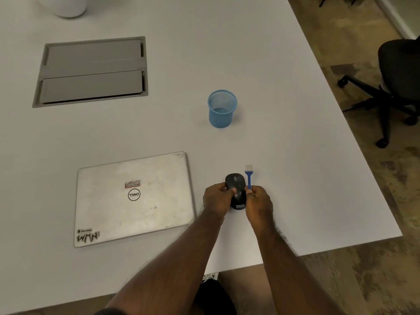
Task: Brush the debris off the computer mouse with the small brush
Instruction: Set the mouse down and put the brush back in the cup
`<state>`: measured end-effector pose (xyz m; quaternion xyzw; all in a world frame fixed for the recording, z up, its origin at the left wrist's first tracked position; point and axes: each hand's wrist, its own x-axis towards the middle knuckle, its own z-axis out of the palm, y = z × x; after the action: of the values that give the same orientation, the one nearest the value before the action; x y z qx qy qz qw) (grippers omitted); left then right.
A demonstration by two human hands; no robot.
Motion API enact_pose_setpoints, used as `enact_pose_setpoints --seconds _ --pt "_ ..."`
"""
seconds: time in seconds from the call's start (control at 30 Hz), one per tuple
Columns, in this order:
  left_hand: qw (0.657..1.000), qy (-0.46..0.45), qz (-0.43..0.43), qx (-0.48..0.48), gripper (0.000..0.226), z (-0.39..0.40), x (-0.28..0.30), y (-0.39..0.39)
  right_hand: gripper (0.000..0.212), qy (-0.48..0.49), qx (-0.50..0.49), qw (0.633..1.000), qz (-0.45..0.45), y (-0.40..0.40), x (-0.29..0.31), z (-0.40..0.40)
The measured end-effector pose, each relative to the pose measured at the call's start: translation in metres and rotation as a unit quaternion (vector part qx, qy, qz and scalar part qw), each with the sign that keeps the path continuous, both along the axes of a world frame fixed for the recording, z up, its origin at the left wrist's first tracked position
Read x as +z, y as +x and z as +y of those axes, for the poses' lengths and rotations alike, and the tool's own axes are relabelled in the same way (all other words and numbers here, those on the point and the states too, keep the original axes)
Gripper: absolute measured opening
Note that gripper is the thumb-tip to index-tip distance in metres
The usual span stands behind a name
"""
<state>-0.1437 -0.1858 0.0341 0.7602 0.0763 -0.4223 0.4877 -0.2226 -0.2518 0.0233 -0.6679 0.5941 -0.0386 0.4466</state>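
Note:
A black computer mouse (236,183) sits on the white table (284,144), to the right of the laptop. My left hand (216,200) grips its left side, thumb laid on top. My right hand (259,204) pinches the lower end of a small blue brush (249,177). The brush points away from me, its pale bristles up at the far end, just right of the mouse's front. The bristles are off the mouse. Debris on the mouse is too small to make out.
A closed silver laptop (134,198) with stickers lies left of the mouse. A blue mesh cup (222,109) stands farther back. A grey cable hatch (93,70) is set in the table at back left. A black office chair (395,87) stands off the right edge.

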Motion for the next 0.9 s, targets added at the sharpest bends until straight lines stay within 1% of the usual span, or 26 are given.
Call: enact_pose_setpoints --seconds 0.2,0.27,0.37,0.47,0.53,0.6,0.67,0.77,0.83,0.9 --pt "0.998 0.026 -0.062 -0.017 0.051 0.005 0.001 0.004 0.024 -0.016 -0.005 1.0 -0.007 -0.001 0.005 -0.001" --pt "0.996 0.024 -0.088 -0.025 0.045 0.01 0.003 0.009 0.021 -0.028 -0.017 0.999 -0.017 -0.005 0.01 -0.004" --pt "0.989 0.009 -0.143 -0.026 0.033 0.026 0.008 0.021 0.022 -0.048 -0.019 0.998 -0.04 -0.011 0.019 -0.013" --pt "0.976 0.019 -0.213 -0.046 0.03 0.047 0.014 0.039 0.021 -0.077 -0.006 0.995 -0.059 -0.008 0.033 -0.024" --pt "0.963 0.032 -0.262 -0.06 0.032 0.063 0.019 0.053 0.021 -0.091 0.005 0.993 -0.073 -0.001 0.044 -0.033" --pt "0.946 0.047 -0.31 -0.078 0.037 0.078 0.022 0.07 0.021 -0.087 -0.006 0.991 -0.103 0.012 0.056 -0.043" --pt "0.927 0.075 -0.352 -0.106 0.042 0.093 0.024 0.086 0.018 -0.084 -0.015 0.987 -0.136 0.029 0.069 -0.052" --pt "0.896 0.119 -0.403 -0.143 0.048 0.112 0.025 0.107 0.011 -0.095 0.008 0.982 -0.164 0.063 0.086 -0.067" --pt "0.868 0.172 -0.422 -0.197 0.054 0.122 0.021 0.12 0.01 -0.112 0.022 0.977 -0.179 0.088 0.095 -0.078" --pt "0.83 0.252 -0.418 -0.271 0.059 0.132 0.014 0.129 0.014 -0.128 0.031 0.973 -0.192 0.11 0.1 -0.087"
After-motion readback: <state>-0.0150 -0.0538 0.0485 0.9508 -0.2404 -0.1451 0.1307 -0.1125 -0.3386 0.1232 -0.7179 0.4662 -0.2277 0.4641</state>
